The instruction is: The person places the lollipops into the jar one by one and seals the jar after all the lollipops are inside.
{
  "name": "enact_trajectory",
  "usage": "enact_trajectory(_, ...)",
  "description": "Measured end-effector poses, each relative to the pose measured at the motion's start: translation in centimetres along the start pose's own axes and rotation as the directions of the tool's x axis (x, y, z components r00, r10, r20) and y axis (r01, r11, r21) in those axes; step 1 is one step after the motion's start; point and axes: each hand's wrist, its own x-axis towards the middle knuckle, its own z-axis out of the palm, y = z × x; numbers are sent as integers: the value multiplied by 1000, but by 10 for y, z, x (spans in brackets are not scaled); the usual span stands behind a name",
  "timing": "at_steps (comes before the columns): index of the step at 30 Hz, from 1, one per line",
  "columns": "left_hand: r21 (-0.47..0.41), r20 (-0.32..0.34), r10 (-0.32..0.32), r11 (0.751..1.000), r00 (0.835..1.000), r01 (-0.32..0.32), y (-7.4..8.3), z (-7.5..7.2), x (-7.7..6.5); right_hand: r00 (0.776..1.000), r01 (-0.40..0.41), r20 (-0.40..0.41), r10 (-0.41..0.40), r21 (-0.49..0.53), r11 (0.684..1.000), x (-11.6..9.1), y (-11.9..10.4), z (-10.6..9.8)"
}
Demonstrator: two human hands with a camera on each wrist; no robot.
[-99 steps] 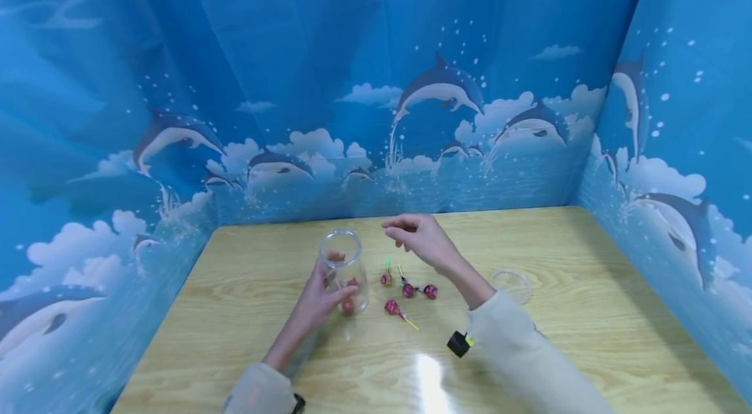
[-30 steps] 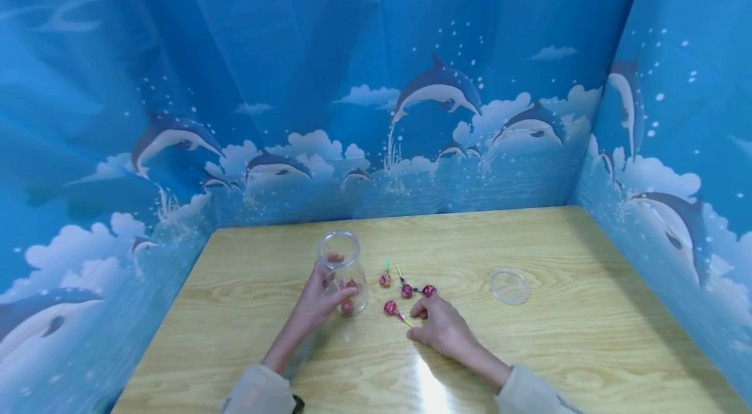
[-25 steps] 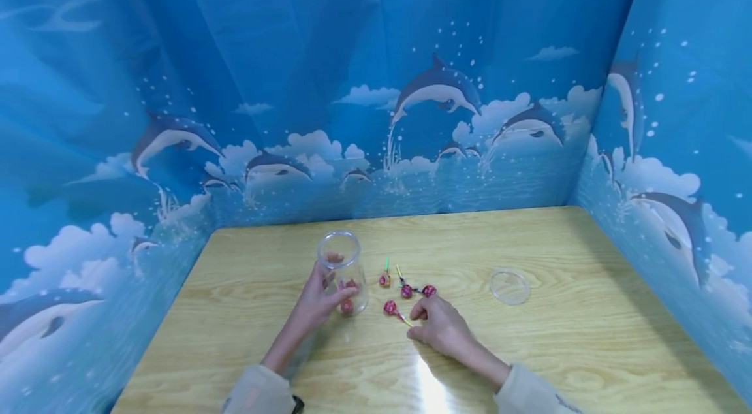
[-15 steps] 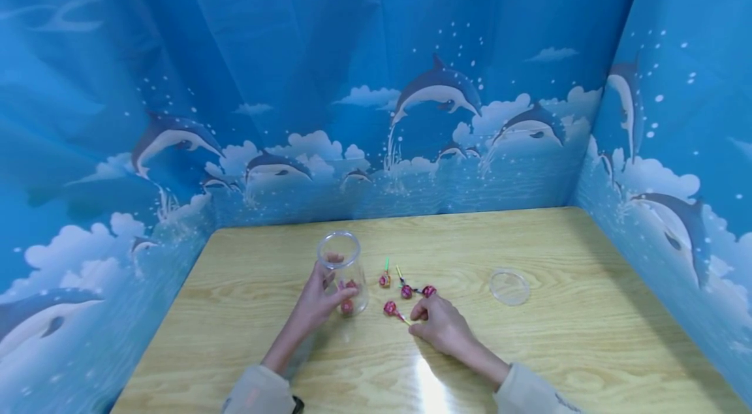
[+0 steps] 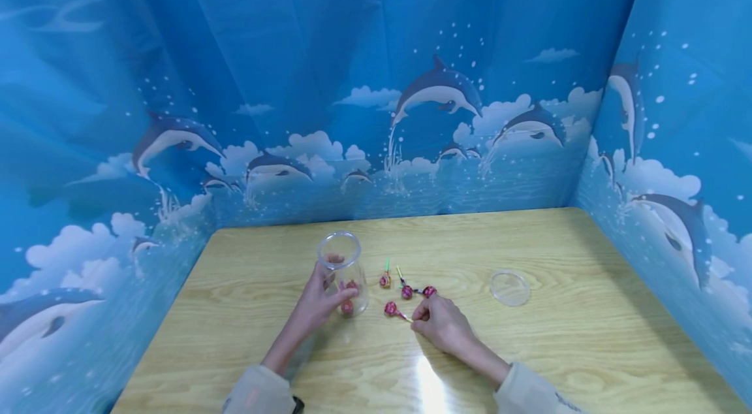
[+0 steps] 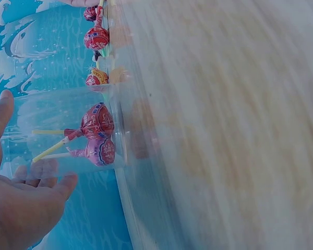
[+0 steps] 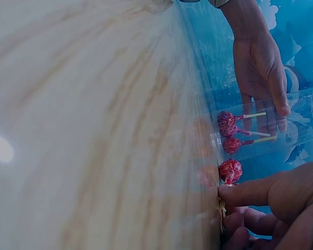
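Note:
My left hand (image 5: 317, 302) grips a clear plastic jar (image 5: 360, 277) standing upright and uncovered on the table. Inside it are 3 lollipops (image 7: 231, 145), heads down, their sticks pointing up. To the right, my right hand (image 5: 444, 326) pinches the yellow stick of a red-wrapped lollipop (image 5: 391, 309) between thumb and fingers. That lollipop lies on the table beside the jar, and in the right wrist view its head (image 7: 230, 170) shows just past my thumb. Behind it lie a green-stick lollipop (image 5: 384, 281), a purple-red lollipop (image 5: 407, 292) and another red lollipop (image 5: 429, 291) close to my knuckles.
A round clear lid (image 5: 510, 287) lies flat at the right on the wood-grain table (image 5: 264, 251). Blue curtains (image 5: 329, 140) printed with dolphins stand along the table's back and sides.
My right hand has come down from above the table behind the lollipops to the nearest one. Its thumb and fingers have closed on the stick. The left hand and jar have stayed in place.

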Motion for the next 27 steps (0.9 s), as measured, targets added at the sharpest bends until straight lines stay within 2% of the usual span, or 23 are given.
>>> enact_trajectory(7, 14, 1, -11, 1000, 1000, 11, 0, 0, 0, 1000, 8, 6, -8, 41, 999, -2, 2, 1)
enact_trajectory(12, 9, -1, -20, 1000, 1000, 20, 0, 0, 0, 999, -22, 42, 13, 221, 975, -5, 4, -3)
enact_trajectory(16, 9, 0, -8, 1000, 1000, 8, -1, -1, 1, 995, -85, 85, 56, 389, 917, -6, 3, -13)
enact_trajectory(20, 5, -1, -2, 1000, 1000, 2, 1, 0, 0, 987, -138, 138, 78, 508, 850, -2, 0, -26)
enact_trajectory(27, 7, 3, 4, 1000, 1000, -4, 1, -1, 0, 984, -139, 175, 29, 662, 736, 3, -9, -56)
